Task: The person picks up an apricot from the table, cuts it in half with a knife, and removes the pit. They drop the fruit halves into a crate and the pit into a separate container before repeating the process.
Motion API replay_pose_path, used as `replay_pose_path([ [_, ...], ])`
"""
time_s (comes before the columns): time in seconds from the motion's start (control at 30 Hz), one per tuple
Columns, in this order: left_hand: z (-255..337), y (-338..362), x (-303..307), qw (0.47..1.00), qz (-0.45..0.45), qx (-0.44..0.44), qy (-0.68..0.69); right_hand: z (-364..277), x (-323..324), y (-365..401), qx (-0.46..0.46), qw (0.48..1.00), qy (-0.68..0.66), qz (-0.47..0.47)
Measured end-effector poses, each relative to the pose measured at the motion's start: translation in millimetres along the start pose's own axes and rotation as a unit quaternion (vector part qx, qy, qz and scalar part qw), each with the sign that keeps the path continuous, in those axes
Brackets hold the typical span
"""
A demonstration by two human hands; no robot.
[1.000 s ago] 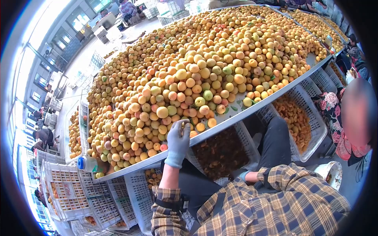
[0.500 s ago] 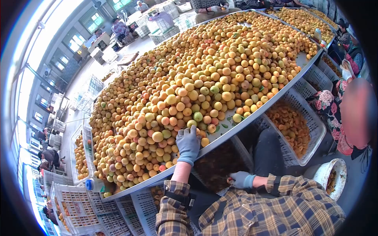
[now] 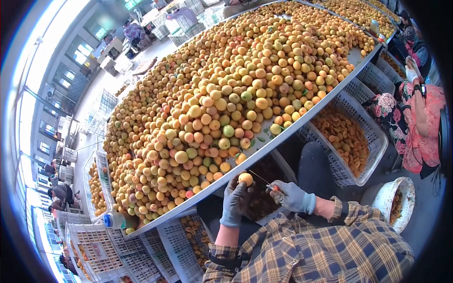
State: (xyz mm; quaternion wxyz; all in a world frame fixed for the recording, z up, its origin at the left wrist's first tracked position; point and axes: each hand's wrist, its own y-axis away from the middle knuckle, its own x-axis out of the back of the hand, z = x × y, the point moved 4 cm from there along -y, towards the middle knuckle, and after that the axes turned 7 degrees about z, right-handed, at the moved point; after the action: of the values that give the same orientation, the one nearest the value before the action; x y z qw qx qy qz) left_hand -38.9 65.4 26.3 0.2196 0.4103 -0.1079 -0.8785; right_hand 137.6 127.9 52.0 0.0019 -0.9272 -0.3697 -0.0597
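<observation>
An apricot (image 3: 245,178) sits in the fingertips of my left hand (image 3: 233,203), which wears a grey glove darkened at the fingers. My right hand (image 3: 295,197), gloved too, is closed round the red handle of a small thin-bladed knife (image 3: 274,188). The blade slants up and left, its tip close to the apricot. Both hands are in front of the near edge of the sorting table (image 3: 271,145), whose surface bears a large heap of apricots (image 3: 193,112). Below my hands, a crate with dark contents is partly hidden.
On my right stand a crate of halved apricots (image 3: 347,141) and a white bucket (image 3: 402,195). White crates (image 3: 101,250) line the lower left, near a bottle with a blue cap (image 3: 108,220). A co-worker in floral clothing (image 3: 394,111) is at the right.
My left hand has drawn back from the heap and now holds an apricot below the table edge. My right hand has risen, bringing the knife blade into plain view beside it.
</observation>
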Motion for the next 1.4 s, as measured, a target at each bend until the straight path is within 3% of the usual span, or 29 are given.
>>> replay_pose_path([
  [0.2,-15,17,-15,1.0,-0.001,0.02,0.013,18,-9,6,-0.111,0.99,-0.056,-0.065],
  [0.27,-16,18,-14,0.995,-0.055,0.035,0.077,20,-11,8,-0.137,0.985,-0.059,-0.089],
  [0.47,-23,20,1,0.999,-0.026,0.009,-0.038,17,-11,10,-0.139,0.986,-0.015,-0.093],
  [0.63,-25,23,2,0.995,-0.035,-0.01,-0.089,4,-8,12,-0.055,0.988,0.088,-0.118],
  [0.87,-32,26,4,0.996,-0.01,0.04,-0.078,0,-6,16,-0.046,0.981,0.177,-0.069],
  [0.93,-41,29,6,0.996,0.006,0.029,-0.082,9,-11,19,-0.13,0.983,0.109,-0.071],
  [1.03,-46,27,-10,0.99,0.05,0.004,-0.132,20,-13,16,-0.094,0.988,0.124,-0.021],
  [1.1,-51,23,-9,0.991,0.049,-0.011,-0.124,45,-18,9,-0.088,0.98,0.172,-0.041],
  [1.17,-55,24,-15,0.999,0.037,-0.002,-0.033,46,-20,3,-0.083,0.987,0.139,-0.025],
  [1.2,-54,24,-10,0.989,0.055,0.026,-0.138,56,-25,0,-0.067,0.991,0.114,-0.016],
  [1.27,-69,9,7,0.995,0.057,0.079,-0.008,49,-26,6,-0.087,0.989,0.115,0.031],
  [1.4,-55,22,-39,0.998,0.058,0.031,-0.016,43,-24,11,-0.105,0.984,0.136,0.047],
])
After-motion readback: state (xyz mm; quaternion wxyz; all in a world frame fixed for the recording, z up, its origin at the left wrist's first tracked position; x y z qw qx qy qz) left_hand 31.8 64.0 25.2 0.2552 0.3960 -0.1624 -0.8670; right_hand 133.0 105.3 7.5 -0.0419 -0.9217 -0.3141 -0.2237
